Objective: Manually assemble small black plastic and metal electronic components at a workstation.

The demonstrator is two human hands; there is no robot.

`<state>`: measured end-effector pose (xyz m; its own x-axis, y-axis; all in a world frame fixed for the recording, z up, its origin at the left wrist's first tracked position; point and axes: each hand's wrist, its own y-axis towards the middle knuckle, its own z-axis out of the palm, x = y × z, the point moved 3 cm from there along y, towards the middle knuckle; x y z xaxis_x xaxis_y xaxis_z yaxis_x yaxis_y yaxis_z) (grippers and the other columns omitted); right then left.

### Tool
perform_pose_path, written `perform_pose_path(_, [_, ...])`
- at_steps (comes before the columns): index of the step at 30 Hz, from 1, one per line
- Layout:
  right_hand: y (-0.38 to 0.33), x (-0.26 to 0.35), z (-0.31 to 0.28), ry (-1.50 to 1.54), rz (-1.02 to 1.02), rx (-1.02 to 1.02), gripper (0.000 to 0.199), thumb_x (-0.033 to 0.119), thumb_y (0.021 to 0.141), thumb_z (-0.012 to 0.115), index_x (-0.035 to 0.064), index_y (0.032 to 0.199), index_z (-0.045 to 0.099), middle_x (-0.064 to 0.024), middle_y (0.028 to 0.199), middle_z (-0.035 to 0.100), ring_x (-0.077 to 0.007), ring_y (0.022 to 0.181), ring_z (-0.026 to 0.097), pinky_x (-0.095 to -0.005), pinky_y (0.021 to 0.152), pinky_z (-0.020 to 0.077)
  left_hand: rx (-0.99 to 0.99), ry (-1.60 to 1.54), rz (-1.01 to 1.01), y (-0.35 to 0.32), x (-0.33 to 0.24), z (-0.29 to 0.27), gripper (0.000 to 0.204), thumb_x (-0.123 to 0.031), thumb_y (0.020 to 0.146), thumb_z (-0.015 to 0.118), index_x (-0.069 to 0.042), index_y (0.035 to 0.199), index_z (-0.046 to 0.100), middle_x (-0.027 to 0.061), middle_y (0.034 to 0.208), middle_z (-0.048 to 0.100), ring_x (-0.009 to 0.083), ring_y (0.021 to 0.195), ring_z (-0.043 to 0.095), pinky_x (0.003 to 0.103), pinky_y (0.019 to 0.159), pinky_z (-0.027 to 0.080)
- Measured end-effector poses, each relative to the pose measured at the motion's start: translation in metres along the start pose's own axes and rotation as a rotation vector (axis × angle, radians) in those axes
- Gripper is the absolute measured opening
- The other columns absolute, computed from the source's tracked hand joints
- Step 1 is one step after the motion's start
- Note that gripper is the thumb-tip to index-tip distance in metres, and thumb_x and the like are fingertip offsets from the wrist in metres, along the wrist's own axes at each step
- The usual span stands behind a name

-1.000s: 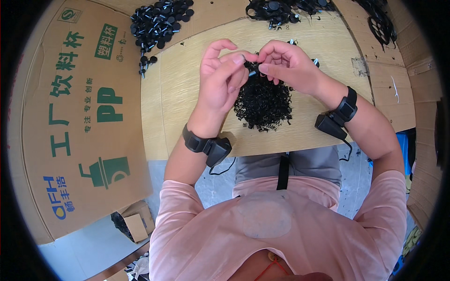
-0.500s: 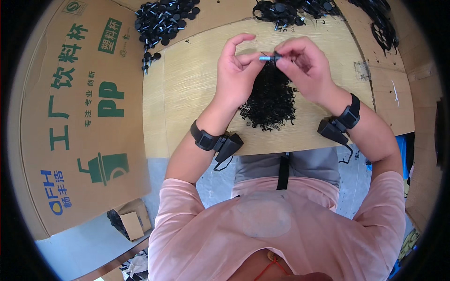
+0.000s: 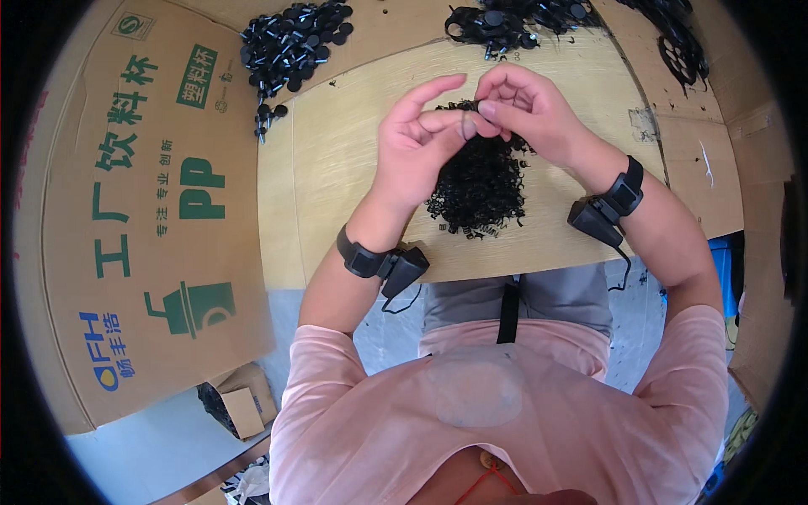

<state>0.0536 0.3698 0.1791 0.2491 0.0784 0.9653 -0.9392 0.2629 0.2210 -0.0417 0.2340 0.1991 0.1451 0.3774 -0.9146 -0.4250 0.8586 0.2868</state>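
Above the worktop, both my hands meet at the fingertips over a heap of small black coiled springs; my left hand has thumb and forefinger pinched, the other fingers loosely spread; my right hand is curled shut on a small dark piece, probably one spring, though it is too small to tell; it sits between the two pinches, lifted clear of the heap. To do this step well, I judge, the grip should stay light and at the very tips, the wrists steady; loose black round parts lie well apart at the far left, a printed cardboard sheet beside the worktop.
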Motion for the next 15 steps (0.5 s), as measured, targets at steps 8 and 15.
perform_pose_path(8, [-0.004,0.007,0.002,0.031,-0.135,-0.214,0.016,0.016,0.089,0.062,0.0053,0.098,0.054,0.0006,0.081,0.058,-0.0050,0.069,0.054,-0.0182,0.059,0.0429,0.002,0.362,-0.111,0.009,0.000,0.005,0.078,0.012,0.085,0.051,-0.003,0.147,0.005,0.0167,0.088,0.068,0.0180,0.090,0.066,0.026,0.081,0.050])
perform_pose_path(15, [-0.010,0.008,0.017,0.067,-0.055,-0.094,0.017,0.018,0.089,0.063,0.0060,0.097,0.054,-0.0003,0.083,0.060,-0.0055,0.069,0.055,-0.0187,0.056,0.0430,-0.129,0.362,0.021,0.012,0.004,-0.004,0.078,0.006,0.090,0.052,-0.005,0.147,0.000,0.0182,0.093,0.069,0.0165,0.088,0.066,0.027,0.079,0.051])
